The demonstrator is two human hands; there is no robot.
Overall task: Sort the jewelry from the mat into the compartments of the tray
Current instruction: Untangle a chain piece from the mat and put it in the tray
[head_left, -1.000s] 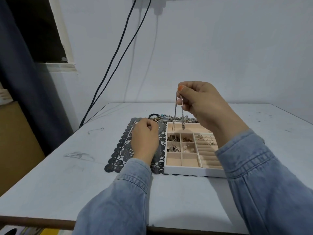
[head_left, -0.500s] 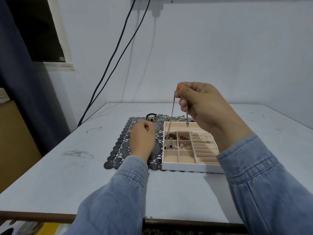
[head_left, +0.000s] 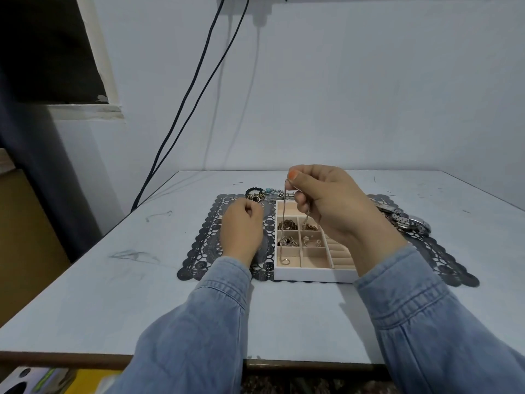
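Note:
A white tray (head_left: pixel 312 274) with beige compartments sits on a dark lace mat (head_left: pixel 204 245). My right hand (head_left: pixel 329 206) is raised over the tray and pinches a thin silver chain (head_left: pixel 282 223). One strand of the chain hangs down to a ring-shaped end lying in the tray's near-left compartment. My left hand (head_left: pixel 241 231) rests on the mat left of the tray, fingers curled, with nothing visible in it. Several middle compartments hold small jewelry pieces. More jewelry (head_left: pixel 257 194), with a dark bead bracelet, lies on the mat behind the tray.
Metal watches (head_left: pixel 403 218) lie on the mat to the right of the tray. The table's front edge (head_left: pixel 71 356) is near me. Two dark cables (head_left: pixel 181 109) run down the wall behind. A dark curtain hangs at the far left.
My right hand has lowered and come nearer, so the chain's end now reaches the near-left compartment. The left hand stays in place on the mat.

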